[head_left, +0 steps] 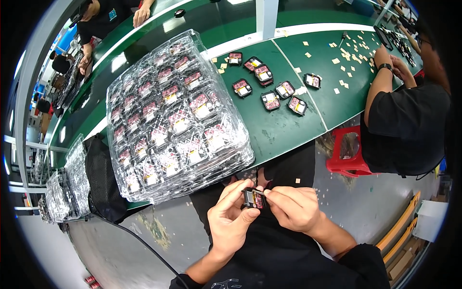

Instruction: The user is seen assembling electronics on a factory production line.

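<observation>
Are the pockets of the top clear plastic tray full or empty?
Full: every visible pocket of the top clear tray holds a small black-and-pink part.

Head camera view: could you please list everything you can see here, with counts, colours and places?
Small part: one, black with red and yellow, held between both hands over the lap.
Loose parts: about nine, black with red, scattered on the table.
Trays: a stack, clear plastic, filled with similar parts, on the table's near edge.
Paper bits: many, tan, spread on the far right of the table.
Table: one, green with white lines.
Stool: one, red, on the floor at right.
Co-worker: one, black shirt, seated at right.
Bag: one, black, left of the trays.
Left hand: grips the part.
Right hand: fingers pinch its edge.
</observation>
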Demonstrator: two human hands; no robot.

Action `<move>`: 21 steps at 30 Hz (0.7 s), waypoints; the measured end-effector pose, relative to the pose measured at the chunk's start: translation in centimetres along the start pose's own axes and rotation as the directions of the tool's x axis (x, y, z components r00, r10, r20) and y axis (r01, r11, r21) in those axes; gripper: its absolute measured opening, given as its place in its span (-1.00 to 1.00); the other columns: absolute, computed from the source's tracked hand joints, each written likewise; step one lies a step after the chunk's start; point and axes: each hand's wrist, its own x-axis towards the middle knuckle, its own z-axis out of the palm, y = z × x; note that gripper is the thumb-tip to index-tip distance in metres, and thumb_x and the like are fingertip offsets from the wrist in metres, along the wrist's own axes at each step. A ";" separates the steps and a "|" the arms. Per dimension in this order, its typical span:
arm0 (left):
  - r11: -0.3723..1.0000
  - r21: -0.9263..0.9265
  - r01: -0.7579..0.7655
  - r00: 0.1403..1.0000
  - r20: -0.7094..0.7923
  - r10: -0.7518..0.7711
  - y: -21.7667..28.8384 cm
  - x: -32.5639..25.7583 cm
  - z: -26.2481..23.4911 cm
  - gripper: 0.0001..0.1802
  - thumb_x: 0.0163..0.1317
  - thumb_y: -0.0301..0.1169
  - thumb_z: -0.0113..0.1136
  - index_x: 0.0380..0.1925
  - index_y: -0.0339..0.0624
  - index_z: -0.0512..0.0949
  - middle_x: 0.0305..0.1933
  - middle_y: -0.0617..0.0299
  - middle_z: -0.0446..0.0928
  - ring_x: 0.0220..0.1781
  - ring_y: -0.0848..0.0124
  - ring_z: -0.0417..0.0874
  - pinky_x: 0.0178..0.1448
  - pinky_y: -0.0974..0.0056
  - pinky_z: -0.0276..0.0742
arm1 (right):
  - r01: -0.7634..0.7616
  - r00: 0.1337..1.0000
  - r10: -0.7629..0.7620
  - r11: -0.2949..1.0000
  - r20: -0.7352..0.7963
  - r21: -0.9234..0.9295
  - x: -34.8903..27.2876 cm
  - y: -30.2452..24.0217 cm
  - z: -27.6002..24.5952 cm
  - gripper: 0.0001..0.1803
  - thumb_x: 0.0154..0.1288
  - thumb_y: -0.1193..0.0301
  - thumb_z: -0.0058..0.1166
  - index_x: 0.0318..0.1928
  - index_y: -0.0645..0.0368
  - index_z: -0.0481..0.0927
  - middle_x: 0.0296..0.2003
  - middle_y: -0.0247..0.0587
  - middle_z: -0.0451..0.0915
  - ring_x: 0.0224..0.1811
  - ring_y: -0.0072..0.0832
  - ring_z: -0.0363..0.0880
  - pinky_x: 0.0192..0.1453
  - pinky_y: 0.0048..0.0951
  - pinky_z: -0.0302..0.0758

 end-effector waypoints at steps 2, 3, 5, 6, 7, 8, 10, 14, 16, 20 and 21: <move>1.000 -0.002 0.003 0.999 0.035 -0.003 1.1 -0.3 -0.3 -0.33 0.23 -0.57 0.49 0.32 -0.52 0.46 0.34 -0.02 0.43 0.31 0.15 0.61 0.33 0.20 0.59 | -0.015 1.000 0.014 0.997 0.018 0.074 0.4 0.4 -0.4 -0.70 0.03 0.63 0.41 -0.15 0.29 0.74 -0.32 -0.12 0.72 -0.42 -0.30 0.74 -0.35 -0.38 0.67; 0.998 0.036 -0.045 0.998 0.053 0.043 2.2 -0.4 -0.4 -0.32 0.22 -0.57 0.50 0.31 -0.53 0.46 0.32 -0.04 0.43 0.33 0.11 0.61 0.32 0.19 0.61 | -0.014 1.000 0.014 0.996 -0.003 0.092 0.5 0.8 -0.8 -0.71 0.03 0.62 0.42 -0.16 0.28 0.75 -0.33 -0.12 0.73 -0.40 -0.27 0.75 -0.32 -0.36 0.68; 0.981 0.091 -0.174 0.984 0.046 0.170 4.2 -1.0 -1.5 -0.31 0.19 -0.53 0.54 0.29 -0.52 0.47 0.29 -0.09 0.43 0.32 0.06 0.62 0.30 0.14 0.63 | -0.064 0.996 0.068 0.995 -0.055 0.081 0.8 1.4 -1.3 -0.80 0.15 0.58 0.42 -0.19 0.30 0.73 -0.32 -0.08 0.73 -0.40 -0.23 0.74 -0.31 -0.36 0.66; 0.934 0.168 -0.314 0.949 0.033 0.313 4.8 -1.0 -2.4 -0.27 0.13 -0.45 0.61 0.27 -0.51 0.49 0.25 -0.12 0.43 0.29 0.01 0.64 0.28 0.08 0.66 | -0.095 0.993 0.099 0.993 -0.064 0.070 1.0 1.5 -1.7 -0.81 0.17 0.58 0.41 -0.19 0.31 0.72 -0.33 -0.05 0.73 -0.41 -0.23 0.73 -0.31 -0.37 0.65; 0.867 0.288 -0.408 0.903 -0.010 0.429 6.0 -1.0 -2.9 -0.29 0.09 -0.40 0.64 0.20 -0.45 0.52 0.23 -0.10 0.41 0.24 -0.03 0.67 0.26 0.04 0.67 | -0.126 0.989 0.130 0.991 -0.075 0.053 1.1 1.7 -2.0 -0.82 0.20 0.57 0.40 -0.19 0.32 0.71 -0.33 -0.03 0.73 -0.42 -0.24 0.72 -0.32 -0.39 0.64; 0.768 0.379 -0.516 0.819 -0.045 0.572 6.9 -0.7 -3.5 -0.34 0.09 -0.40 0.64 0.14 -0.40 0.52 0.22 -0.08 0.40 0.25 -0.06 0.66 0.26 0.02 0.68 | -0.111 0.989 0.115 0.993 -0.095 0.040 1.1 2.0 -2.1 -0.82 0.22 0.58 0.39 -0.18 0.33 0.70 -0.32 -0.01 0.73 -0.43 -0.24 0.71 -0.33 -0.40 0.62; 0.536 0.629 -0.564 0.670 -0.032 0.742 8.8 0.6 -5.2 -0.43 0.11 -0.45 0.62 0.05 -0.32 0.50 0.20 -0.06 0.38 0.28 -0.07 0.63 0.27 0.00 0.68 | -0.098 0.987 0.101 0.995 -0.123 0.028 1.4 2.8 -2.3 -0.83 0.25 0.60 0.35 -0.15 0.34 0.69 -0.31 0.03 0.72 -0.42 -0.25 0.70 -0.34 -0.41 0.61; 0.276 0.936 -0.219 0.640 -0.075 0.765 11.0 2.3 -7.5 -0.65 0.16 -0.73 0.43 -0.10 -0.32 0.53 0.24 -0.03 0.41 0.24 0.10 0.63 0.35 0.10 0.59 | -0.140 0.985 0.144 0.989 -0.095 0.042 2.3 3.4 -2.4 -0.84 0.29 0.64 0.30 -0.12 0.36 0.68 -0.30 0.03 0.70 -0.37 -0.25 0.70 -0.29 -0.42 0.60; 0.244 0.968 -0.050 0.694 -0.142 0.706 11.4 2.9 -7.5 -0.74 0.16 -0.72 0.42 -0.18 -0.37 0.60 0.16 0.00 0.54 0.18 0.22 0.65 0.31 0.20 0.58 | -0.094 0.985 0.090 0.995 -0.146 -0.024 2.7 4.0 -2.3 -0.85 0.32 0.66 0.27 -0.11 0.39 0.67 -0.28 0.03 0.69 -0.35 -0.25 0.69 -0.26 -0.40 0.60; 0.060 0.996 0.069 0.709 -0.091 0.700 11.7 3.2 -7.4 -0.81 0.17 -0.62 0.43 -0.19 -0.31 0.73 -0.06 0.07 0.68 0.06 0.15 0.71 0.20 0.15 0.59 | -0.244 0.954 0.214 0.961 -0.211 -0.128 3.7 5.3 -2.6 -0.85 0.35 0.69 0.20 -0.08 0.43 0.65 -0.26 0.04 0.68 -0.30 -0.20 0.68 -0.21 -0.34 0.59; 0.035 0.996 0.079 0.718 -0.081 0.691 11.7 2.8 -7.7 -0.79 0.21 -0.60 0.41 -0.13 -0.33 0.73 -0.03 0.07 0.68 0.09 0.14 0.70 0.26 0.13 0.57 | -0.260 0.949 0.222 0.953 -0.224 -0.154 4.1 5.9 -2.6 -0.84 0.36 0.70 0.17 -0.07 0.40 0.64 -0.25 0.03 0.67 -0.28 -0.18 0.68 -0.21 -0.32 0.59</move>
